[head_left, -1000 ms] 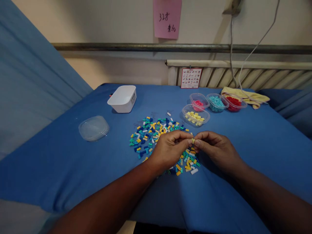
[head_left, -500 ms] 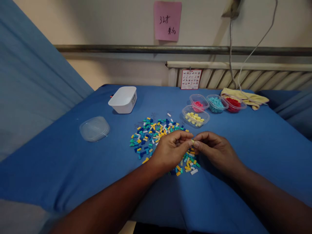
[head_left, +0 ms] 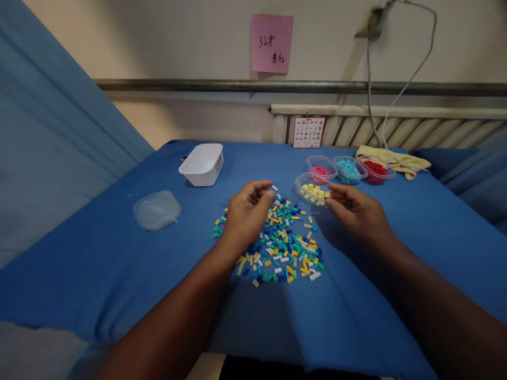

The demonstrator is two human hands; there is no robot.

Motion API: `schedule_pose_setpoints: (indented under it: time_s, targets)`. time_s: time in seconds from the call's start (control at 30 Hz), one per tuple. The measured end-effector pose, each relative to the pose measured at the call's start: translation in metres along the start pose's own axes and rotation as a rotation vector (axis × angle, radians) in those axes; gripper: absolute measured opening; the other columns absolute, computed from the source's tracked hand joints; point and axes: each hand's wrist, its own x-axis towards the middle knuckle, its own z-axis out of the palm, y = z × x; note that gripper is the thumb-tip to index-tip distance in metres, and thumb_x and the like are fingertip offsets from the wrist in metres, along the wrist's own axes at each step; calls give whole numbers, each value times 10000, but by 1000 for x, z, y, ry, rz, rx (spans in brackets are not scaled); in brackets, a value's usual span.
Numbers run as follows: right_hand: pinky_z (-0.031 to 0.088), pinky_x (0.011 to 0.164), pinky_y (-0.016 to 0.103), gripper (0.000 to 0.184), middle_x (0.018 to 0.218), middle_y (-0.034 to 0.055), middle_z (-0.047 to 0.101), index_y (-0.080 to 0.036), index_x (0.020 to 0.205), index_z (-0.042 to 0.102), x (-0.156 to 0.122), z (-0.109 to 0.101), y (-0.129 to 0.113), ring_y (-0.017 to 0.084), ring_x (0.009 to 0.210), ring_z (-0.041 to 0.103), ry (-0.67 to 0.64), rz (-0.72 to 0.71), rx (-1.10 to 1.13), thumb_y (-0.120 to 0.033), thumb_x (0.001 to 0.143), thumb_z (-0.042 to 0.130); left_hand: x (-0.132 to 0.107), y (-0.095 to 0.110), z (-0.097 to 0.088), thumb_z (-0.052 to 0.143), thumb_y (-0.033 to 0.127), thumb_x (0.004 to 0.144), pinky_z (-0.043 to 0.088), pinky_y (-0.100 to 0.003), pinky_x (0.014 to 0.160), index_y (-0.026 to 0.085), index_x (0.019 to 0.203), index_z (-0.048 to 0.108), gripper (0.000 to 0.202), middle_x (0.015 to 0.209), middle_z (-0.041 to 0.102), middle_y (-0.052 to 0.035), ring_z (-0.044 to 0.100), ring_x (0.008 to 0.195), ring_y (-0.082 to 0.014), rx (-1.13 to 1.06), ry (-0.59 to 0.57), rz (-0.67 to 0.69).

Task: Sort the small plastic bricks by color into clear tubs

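Note:
A pile of small bricks (head_left: 283, 245) in blue, green, yellow and white lies on the blue cloth (head_left: 99, 264). My left hand (head_left: 245, 216) hovers over the pile's far left part with its fingers curled; what is inside them is hidden. My right hand (head_left: 358, 214) reaches toward the clear tub of yellow bricks (head_left: 304, 183). Its fingertips are pinched at the tub's right rim, with a small yellow brick (head_left: 327, 194) showing at them.
Behind the yellow tub stand clear tubs of pink bricks (head_left: 321, 166), cyan bricks (head_left: 348, 168) and red bricks (head_left: 376, 170). A white tub (head_left: 202, 164) and a clear lid (head_left: 157, 210) sit at the left. A yellow cloth (head_left: 396, 157) lies at the far right.
Both hands were pinched together on a small yellow piece over the pile. They have parted: the left moved up and left, the right up to the yellow tub.

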Motion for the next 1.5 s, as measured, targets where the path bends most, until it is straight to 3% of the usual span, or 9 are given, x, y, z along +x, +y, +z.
schedule_pose_setpoints:
  time_s: [0.33, 0.43, 0.57, 0.73, 0.87, 1.13, 1.27, 1.4, 1.5]
  targets:
    - [619, 745, 390, 321, 900, 70, 845, -208, 1157, 845, -20, -1, 14, 244, 729, 764, -82, -31, -128, -439, 1022, 669, 34, -30, -40, 647, 355, 982, 592, -384, 985, 168, 1165, 807, 307, 1151, 821, -104, 757, 1033, -241, 448, 57, 146]
    - [618, 774, 401, 316, 967, 75, 859, -216, 1158, 846, -23, 1, 19, 247, 754, 774, -126, -64, -138, -434, 1029, 657, 30, -33, -40, 614, 339, 1022, 492, -465, 1209, 168, 1298, 781, 365, 1399, 762, -152, 682, 1341, -309, 767, -76, 244]
    - [607, 746, 387, 310, 932, 63, 855, -219, 1134, 847, -20, 3, 21, 241, 732, 767, -134, -35, -103, -439, 1025, 659, 21, -30, -31, 463, 475, 1125, 275, -548, 1371, 125, 1626, 551, 617, 1771, 437, -201, 362, 1678, -367, 1022, -345, 188]
    - [593, 724, 357, 278, 910, 47, 854, -223, 1079, 846, -17, 8, 20, 242, 778, 775, -145, 12, -43, -422, 1008, 665, -5, -21, -13, 334, 639, 1135, 174, -541, 1404, 112, 1743, 361, 805, 1847, 232, -207, 182, 1743, -356, 1037, -694, 189]
    - [602, 783, 375, 262, 969, 48, 866, -242, 1088, 846, -19, 9, 19, 257, 848, 792, -176, -8, -29, -407, 1022, 653, -25, -17, 0, 373, 697, 1111, 110, -536, 1418, 141, 1760, 335, 855, 1857, 177, -183, 145, 1751, -338, 1002, -796, 305]
    - [621, 802, 395, 246, 990, 51, 860, -256, 1129, 849, -25, 7, 12, 252, 844, 794, -216, -126, -38, -377, 1058, 647, 3, -13, -29, 340, 558, 1149, 134, -637, 1398, 96, 1714, 427, 735, 1830, 276, -213, 217, 1733, -380, 1315, -512, 120]
    - [617, 1031, 492, 278, 1222, 94, 849, -272, 1258, 838, -23, 11, 2, 308, 1139, 791, -260, -295, -38, -348, 1056, 662, 17, -19, -44, 327, 420, 1152, 184, -638, 1386, 151, 1675, 498, 613, 1811, 362, -177, 292, 1712, -364, 1373, -321, 150]
    - [394, 1324, 618, 497, 1635, 84, 642, -317, 1524, 707, -26, 25, -13, 355, 1568, 542, -505, -459, -40, -434, 1042, 732, 20, -29, -47, 301, 398, 1153, 228, -640, 1372, 137, 1676, 489, 614, 1803, 379, -188, 316, 1701, -373, 1356, -342, 138]
    - [318, 1367, 624, 561, 1669, 78, 601, -332, 1567, 672, -30, 32, -20, 356, 1596, 507, -650, -471, -63, -495, 1036, 750, 25, -34, -51, 307, 410, 1155, 246, -639, 1365, 137, 1689, 465, 621, 1809, 365, -194, 319, 1698, -382, 1336, -360, 85]
